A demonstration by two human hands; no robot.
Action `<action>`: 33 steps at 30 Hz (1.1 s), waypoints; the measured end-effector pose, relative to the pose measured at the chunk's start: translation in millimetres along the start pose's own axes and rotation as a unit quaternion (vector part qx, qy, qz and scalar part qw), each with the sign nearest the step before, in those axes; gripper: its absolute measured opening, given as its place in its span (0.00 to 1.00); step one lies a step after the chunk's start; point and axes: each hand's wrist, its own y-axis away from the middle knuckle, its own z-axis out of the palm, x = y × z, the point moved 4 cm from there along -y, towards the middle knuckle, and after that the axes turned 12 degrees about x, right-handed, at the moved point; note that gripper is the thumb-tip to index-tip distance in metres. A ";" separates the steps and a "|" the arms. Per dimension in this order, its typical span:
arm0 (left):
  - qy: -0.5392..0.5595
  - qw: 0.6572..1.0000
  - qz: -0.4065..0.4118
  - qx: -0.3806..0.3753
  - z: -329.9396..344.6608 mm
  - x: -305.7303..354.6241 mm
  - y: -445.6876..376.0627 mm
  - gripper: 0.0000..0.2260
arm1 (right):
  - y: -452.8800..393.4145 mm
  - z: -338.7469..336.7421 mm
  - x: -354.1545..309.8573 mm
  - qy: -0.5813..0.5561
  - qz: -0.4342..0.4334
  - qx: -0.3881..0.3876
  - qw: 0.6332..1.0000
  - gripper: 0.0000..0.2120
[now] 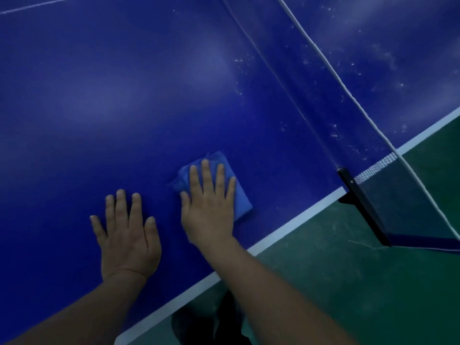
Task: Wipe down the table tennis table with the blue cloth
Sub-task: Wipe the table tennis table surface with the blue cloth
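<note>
Our right hand [209, 210] pressed flat, fingers straight, on the folded cloth [239, 195] near the surface's [124, 95] white edge; our left hand [128, 235] lay spread, holding nothing, just beside it.

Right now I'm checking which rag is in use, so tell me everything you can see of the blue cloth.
The blue cloth is a soft, towel-like rag, a lighter blue than the table tennis table. It is folded into a thick rectangular pad with layered edges showing at its far corner. It lies flat on the tabletop near the white side edge, short of the net. The right hand presses on it with straight, spread fingers, covering most of it.
</note>
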 end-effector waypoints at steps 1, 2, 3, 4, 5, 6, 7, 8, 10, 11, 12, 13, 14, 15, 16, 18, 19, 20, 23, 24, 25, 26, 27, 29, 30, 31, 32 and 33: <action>0.002 1.000 -0.001 0.001 -0.3 0.9 0.7 0.32 | 5.0 -1.2 13.5 -0.001 -0.024 -0.009 1.000 0.30; 0.004 1.000 -0.002 0.001 -0.3 1.9 0.7 0.32 | 4.0 -4.8 42.2 0.007 -0.003 0.001 1.000 0.31; 0.004 1.000 -0.003 -0.001 -0.3 2.6 0.6 0.32 | 2.6 -10.7 79.2 0.029 0.049 0.022 0.998 0.31; 0.003 1.000 -0.004 -0.004 0.0 3.4 0.3 0.32 | 1.6 -16.9 120.7 0.060 0.114 0.049 0.990 0.31; 0.002 1.000 -0.004 -0.006 0.4 4.1 0.1 0.32 | 0.9 -25.6 161.0 0.081 0.180 0.063 0.978 0.31; 0.000 1.000 -0.004 -0.008 0.6 4.5 0.2 0.32 | 1.3 -33.3 193.2 0.084 0.234 0.056 0.967 0.30; -0.002 1.000 -0.004 -0.009 0.4 4.5 0.1 0.32 | 1.7 -40.4 212.7 0.079 0.264 0.043 0.960 0.29; -0.005 1.000 -0.004 -0.010 0.4 4.4 0.1 0.32 | 1.5 -45.6 219.5 0.074 0.278 0.036 0.957 0.29; -0.010 1.000 -0.005 -0.011 0.6 3.0 0.6 0.32 | 1.2 -44.6 205.8 0.068 0.286 0.045 0.955 0.29; -0.010 1.000 -0.005 -0.010 0.8 2.0 0.7 0.32 | 2.7 -39.6 188.1 0.062 0.278 0.045 0.958 0.29; -0.008 1.000 -0.005 -0.007 0.6 1.3 0.7 0.32 | 6.1 -33.7 164.0 0.059 0.252 0.042 0.965 0.29; -0.005 1.000 -0.004 -0.004 0.5 0.7 0.6 0.32 | 13.3 -28.1 135.0 0.054 0.202 0.045 0.977 0.30; -0.003 1.000 -0.003 -0.002 0.5 0.5 0.5 0.32 | 25.6 -22.6 102.7 0.045 0.129 0.040 0.990 0.31; -0.002 1.000 -0.003 0.000 0.1 0.5 0.7 0.32 | 43.1 -17.0 71.0 0.036 0.038 0.018 0.998 0.31; -0.001 1.000 -0.002 0.002 -0.4 1.1 0.9 0.32 | 63.0 -13.4 48.3 0.024 -0.054 -0.009 0.998 0.30; 0.001 1.000 -0.003 0.004 -1.1 2.4 1.3 0.32 | 79.9 -11.0 50.0 0.010 -0.167 -0.020 0.986 0.29; 0.002 1.000 -0.005 0.004 -0.9 2.9 0.7 0.32 | 72.0 -13.2 71.6 0.009 -0.164 -0.009 0.986 0.29; 0.001 1.000 -0.006 0.002 -0.7 3.2 0.2 0.32 | 59.9 -15.3 101.5 0.022 -0.126 0.008 0.992 0.29; 0.001 1.000 -0.007 -0.003 -0.2 4.1 -0.6 0.31 | 15.3 -35.7 199.5 0.072 0.060 0.031 0.995 0.32; 0.002 1.000 -0.007 -0.003 0.0 3.8 -0.5 0.31 | 4.6 -43.1 220.0 0.071 0.106 0.025 0.991 0.34; 0.003 1.000 -0.008 -0.004 0.2 3.2 -0.1 0.31 | -2.3 -48.0 230.0 0.068 0.143 0.024 0.987 0.35; 0.003 1.000 -0.009 -0.004 0.0 2.6 0.1 0.31 | -5.8 -49.0 230.3 0.063 0.169 0.032 0.983 0.34; 0.001 1.000 -0.009 -0.004 -0.2 2.1 0.3 0.32 | -6.5 -47.4 221.0 0.061 0.181 0.039 0.981 0.34; -0.002 1.000 -0.009 -0.003 -0.9 1.4 0.6 0.32 | 2.5 -38.2 183.1 0.066 0.137 0.036 0.988 0.33; -0.002 1.000 -0.009 -0.003 -0.8 1.9 0.7 0.32 | 11.8 -32.1 157.7 0.066 0.073 0.022 0.995 0.33; -0.002 1.000 -0.010 -0.002 -0.9 2.5 0.6 0.32 | 23.0 -26.6 132.9 0.061 -0.011 -0.006 0.998 0.32; -0.003 1.000 -0.011 -0.002 -1.5 3.4 0.6 0.33 | 32.5 -23.1 114.6 0.053 -0.098 -0.036 0.993 0.31; -0.003 1.000 -0.011 -0.003 -2.0 3.9 0.8 0.33 | 32.2 -22.4 107.4 0.044 -0.170 -0.056 0.983 0.30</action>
